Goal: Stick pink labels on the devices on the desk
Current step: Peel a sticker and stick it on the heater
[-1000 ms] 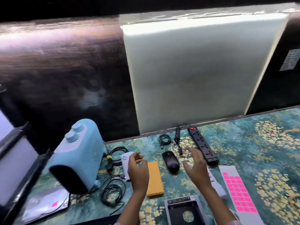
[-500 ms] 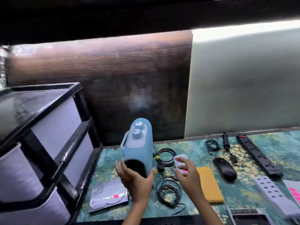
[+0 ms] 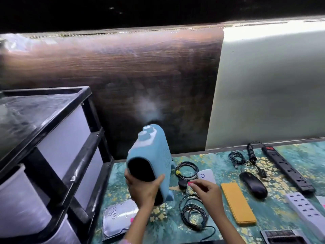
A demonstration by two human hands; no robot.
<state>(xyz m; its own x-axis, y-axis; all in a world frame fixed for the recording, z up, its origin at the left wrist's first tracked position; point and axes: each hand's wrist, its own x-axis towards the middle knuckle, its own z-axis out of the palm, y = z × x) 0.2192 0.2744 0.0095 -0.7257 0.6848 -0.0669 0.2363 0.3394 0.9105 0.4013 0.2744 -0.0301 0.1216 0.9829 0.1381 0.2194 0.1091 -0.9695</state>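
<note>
A light blue fan heater (image 3: 154,155) with two knobs on top leans tilted at the left of the desk. My left hand (image 3: 143,189) grips its dark front end, thumb on the right side. Just to its right, my right hand (image 3: 205,191) pinches a small pink label (image 3: 189,183) at its fingertips, a short way from the heater's side. A silver hard drive (image 3: 117,217) lies at the front left with a pink label on it. The white power bank (image 3: 206,175), orange case (image 3: 237,203), black mouse (image 3: 253,184), black power strip (image 3: 286,166) and white power strip (image 3: 302,212) lie further right.
A black-framed drawer unit (image 3: 52,155) stands close on the left of the desk. Coiled black cables (image 3: 192,213) lie between the heater and the orange case. A wooden wall and a pale panel (image 3: 263,94) close off the back. A drive caddy (image 3: 283,236) sits at the front edge.
My view has swung left. My left hand has taken hold of the heater and tipped it. My right hand has come left with a pink label, away from the white power bank.
</note>
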